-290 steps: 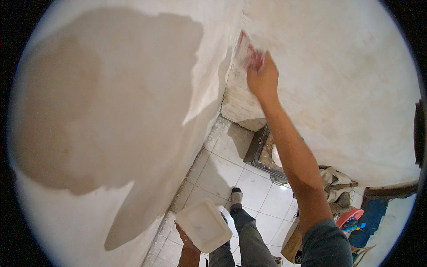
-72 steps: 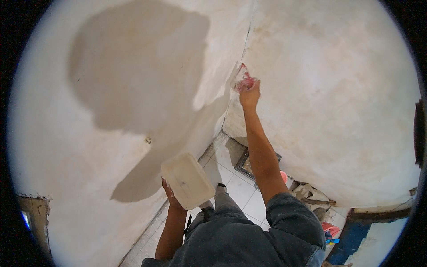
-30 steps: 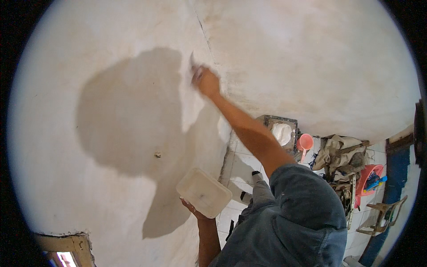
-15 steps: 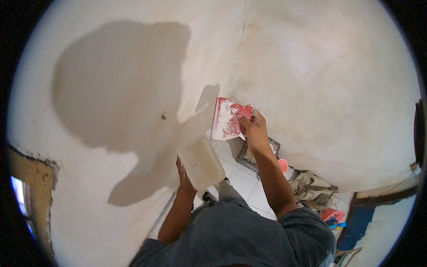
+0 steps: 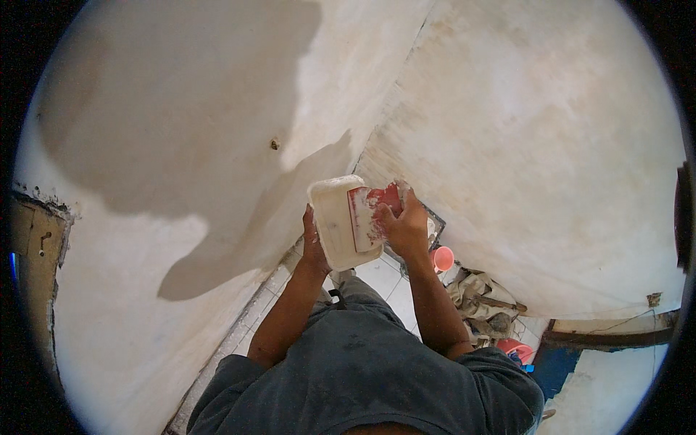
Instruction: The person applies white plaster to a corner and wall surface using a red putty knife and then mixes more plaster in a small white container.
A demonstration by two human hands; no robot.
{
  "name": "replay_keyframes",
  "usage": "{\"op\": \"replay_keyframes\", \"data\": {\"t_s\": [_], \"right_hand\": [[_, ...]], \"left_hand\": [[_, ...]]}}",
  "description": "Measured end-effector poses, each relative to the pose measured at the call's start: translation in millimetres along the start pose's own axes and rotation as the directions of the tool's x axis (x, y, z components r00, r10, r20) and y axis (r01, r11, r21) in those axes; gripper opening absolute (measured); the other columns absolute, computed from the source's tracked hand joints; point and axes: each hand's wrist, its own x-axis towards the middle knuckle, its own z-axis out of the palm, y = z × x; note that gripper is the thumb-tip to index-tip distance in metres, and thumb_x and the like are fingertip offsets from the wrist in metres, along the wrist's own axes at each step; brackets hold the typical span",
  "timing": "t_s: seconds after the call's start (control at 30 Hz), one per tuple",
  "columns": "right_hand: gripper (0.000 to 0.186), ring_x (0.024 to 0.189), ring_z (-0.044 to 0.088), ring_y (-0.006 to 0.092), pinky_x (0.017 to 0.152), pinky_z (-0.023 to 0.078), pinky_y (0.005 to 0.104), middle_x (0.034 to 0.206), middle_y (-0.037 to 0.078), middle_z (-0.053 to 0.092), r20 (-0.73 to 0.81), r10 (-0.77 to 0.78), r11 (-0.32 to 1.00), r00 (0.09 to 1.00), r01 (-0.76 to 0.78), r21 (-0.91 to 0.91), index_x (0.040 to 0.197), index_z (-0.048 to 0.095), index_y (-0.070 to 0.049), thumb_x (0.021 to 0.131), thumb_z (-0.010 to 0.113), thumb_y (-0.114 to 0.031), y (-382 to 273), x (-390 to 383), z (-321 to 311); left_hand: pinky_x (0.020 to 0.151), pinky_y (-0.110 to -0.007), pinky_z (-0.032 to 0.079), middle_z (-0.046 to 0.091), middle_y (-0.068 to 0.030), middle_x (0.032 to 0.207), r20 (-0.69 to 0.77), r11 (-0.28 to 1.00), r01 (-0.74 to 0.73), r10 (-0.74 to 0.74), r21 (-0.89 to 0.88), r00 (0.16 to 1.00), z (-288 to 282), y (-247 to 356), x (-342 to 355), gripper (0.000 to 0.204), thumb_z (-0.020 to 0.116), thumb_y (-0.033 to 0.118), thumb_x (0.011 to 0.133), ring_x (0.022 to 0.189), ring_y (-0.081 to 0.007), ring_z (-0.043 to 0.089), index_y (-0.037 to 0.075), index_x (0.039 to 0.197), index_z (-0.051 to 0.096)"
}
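My left hand (image 5: 314, 243) is closed round the left side of a cream plastic tub (image 5: 325, 243), its open top facing up; pale residue coats the inside. In my right hand (image 5: 407, 227) is a flat red putty spreader (image 5: 362, 214), smeared with white filler. Thumb and fingers pinch its right end, and its straight left edge lies over the tub's inside. Whether that edge touches the tub's bottom I cannot tell.
Two pale plastered walls meet at a corner (image 5: 377, 125) ahead. On the tiled floor (image 5: 388, 278) below stand a dark-rimmed box (image 5: 435, 226), a pink cup (image 5: 441, 259), crumpled cloth (image 5: 482, 293) and a pink bucket (image 5: 515, 350). A wall opening (image 5: 42, 246) is at left.
The tub has come up and tipped so its inside shows. The spreader has moved down from near the wall corner to over the tub. My view has tilted downward.
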Motion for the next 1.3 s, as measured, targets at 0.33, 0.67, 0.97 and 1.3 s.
{"op": "replay_keyframes", "data": {"t_s": [0.33, 0.67, 0.97, 1.3], "right_hand": [[0.049, 0.092, 0.064, 0.0379, 0.080, 0.050, 0.0436, 0.099, 0.023, 0.065, 0.024, 0.008, 1.000, 1.000, -0.008, 0.024, 0.121, 0.052, 0.001, 0.080, 0.068, -0.020, 14.8, 3.7, 5.1], [0.044, 0.075, 0.066, 0.0153, 0.066, 0.053, 0.0295, 0.085, 0.012, 0.068, 0.155, -0.036, 0.986, 0.987, 0.010, 0.169, 0.123, 0.051, 0.006, 0.086, 0.067, -0.013, 9.0, -10.5, 11.4], [0.029, 0.075, 0.067, 0.0198, 0.063, 0.056, 0.0317, 0.090, 0.016, 0.067, 0.115, 0.013, 0.808, 0.993, -0.078, 0.584, 0.111, 0.051, 0.007, 0.089, 0.062, -0.008, 32.7, -22.3, 36.2], [0.045, 0.088, 0.065, 0.0208, 0.076, 0.054, 0.0328, 0.103, 0.015, 0.063, 0.134, 0.165, 0.516, 0.977, -0.201, 0.833, 0.126, 0.045, 0.006, 0.086, 0.064, -0.004, 8.9, -37.5, 38.5]], "left_hand": [[0.100, -0.051, 0.045, 0.051, -0.0131, 0.134, 0.077, 0.999, 0.025, -0.027, 0.023, 0.997, 23.7, -12.3, 10.2, 0.095, 0.045, 0.082, 0.074, 0.117, -0.0321, 0.054, 0.012, 0.139, 0.041], [0.106, -0.049, 0.039, 0.047, -0.0177, 0.135, 0.231, 0.996, 0.072, -0.082, 0.048, 0.969, 13.1, -29.1, 15.5, 0.086, 0.039, 0.075, 0.083, 0.122, -0.0342, 0.049, 0.012, 0.141, 0.036], [0.100, -0.046, 0.046, 0.050, -0.0163, 0.134, 0.097, 0.989, 0.072, -0.084, 0.126, 0.992, -5.8, -13.4, -11.5, 0.093, 0.042, 0.078, 0.080, 0.118, -0.0315, 0.054, 0.009, 0.142, 0.036], [0.098, -0.050, 0.045, 0.051, -0.0126, 0.133, 0.098, 1.000, 0.016, -0.018, 0.018, 0.995, -30.2, 17.2, -46.8, 0.089, 0.041, 0.079, 0.079, 0.118, -0.0313, 0.053, 0.013, 0.140, 0.040]]}}
